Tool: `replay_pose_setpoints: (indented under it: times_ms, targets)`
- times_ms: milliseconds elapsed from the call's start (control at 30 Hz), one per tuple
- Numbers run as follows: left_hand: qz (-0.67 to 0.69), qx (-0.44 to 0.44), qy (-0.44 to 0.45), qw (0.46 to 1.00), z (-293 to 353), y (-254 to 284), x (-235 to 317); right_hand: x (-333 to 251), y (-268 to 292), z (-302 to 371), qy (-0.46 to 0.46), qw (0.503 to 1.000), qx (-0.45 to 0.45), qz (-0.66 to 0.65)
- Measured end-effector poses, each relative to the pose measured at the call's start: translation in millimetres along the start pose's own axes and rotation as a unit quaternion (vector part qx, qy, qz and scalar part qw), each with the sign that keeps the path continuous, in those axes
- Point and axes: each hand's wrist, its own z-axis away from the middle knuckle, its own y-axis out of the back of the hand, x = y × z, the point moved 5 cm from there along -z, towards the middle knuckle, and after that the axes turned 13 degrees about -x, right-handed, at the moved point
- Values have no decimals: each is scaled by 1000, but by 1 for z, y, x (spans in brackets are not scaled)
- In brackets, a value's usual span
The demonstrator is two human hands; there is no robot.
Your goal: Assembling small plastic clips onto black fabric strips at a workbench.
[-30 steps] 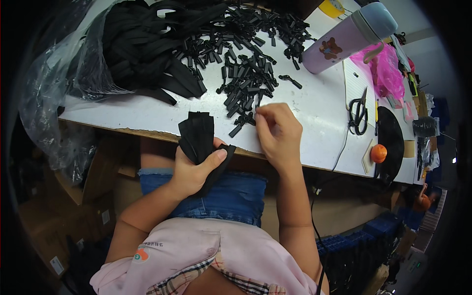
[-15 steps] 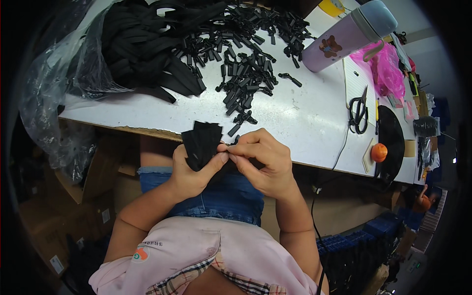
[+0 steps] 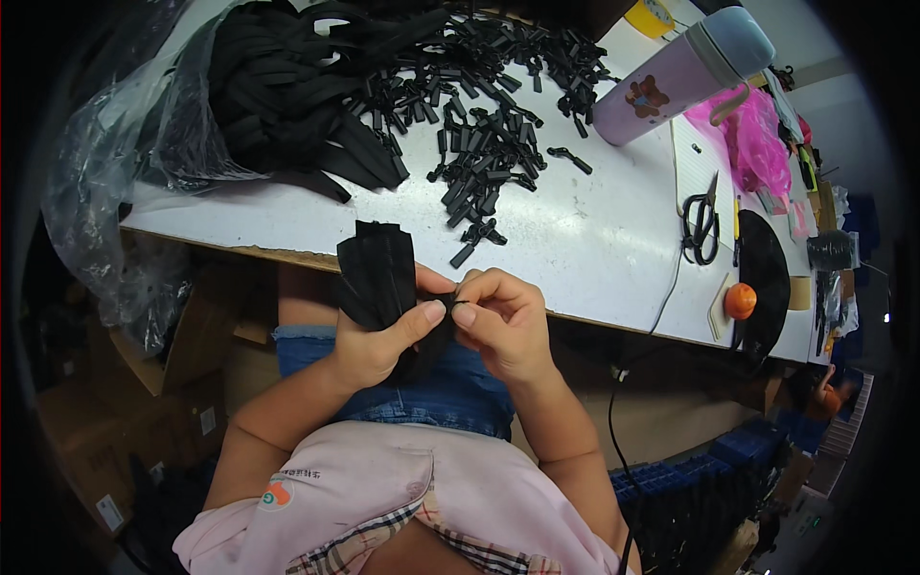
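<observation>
Just off the table's front edge, my left hand (image 3: 379,345) is closed around a bundle of black fabric strips (image 3: 379,273), whose ends fan upward. Close beside it, my right hand (image 3: 506,321) pinches a small dark piece between thumb and fingertips, against the left fingertips. It looks like the end of a black strip, but the fingers hide most of it. Beyond the hands, many black zipper pulls (image 3: 479,158) lie in a loose pile on the white table (image 3: 585,249). At the back left, a heap of black strips (image 3: 278,91) spills from a clear plastic bag (image 3: 101,206).
On the right stand a lilac bottle (image 3: 661,91) and, nearer, black scissors (image 3: 701,225). An orange fruit (image 3: 740,301) sits beside a black curved piece (image 3: 764,273). Yellow tape (image 3: 650,17) and a pink plastic bag (image 3: 752,144) lie farther back. A cable (image 3: 613,412) hangs at the edge.
The strip bundle in my left hand has tipped upright and shifted slightly left. My right hand has come a little down and left, its fingertips still pinched beside the left ones.
</observation>
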Motion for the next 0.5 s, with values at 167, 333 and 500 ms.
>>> replay_pose_setpoints:
  times_ms: [167, 333, 500]
  targets:
    - [-41, -32, 8, 999, -3, -2, 2, 2, 3, 2, -45, 999, 3, -13]
    - [-40, 1, 7, 999, -2, -2, 4, -6, -6, 7, 132, 963, 65, 227]
    - [-71, 34, -23, 997, -1, -7, 9, -8, -12, 10, 199, 905, 73, 369]
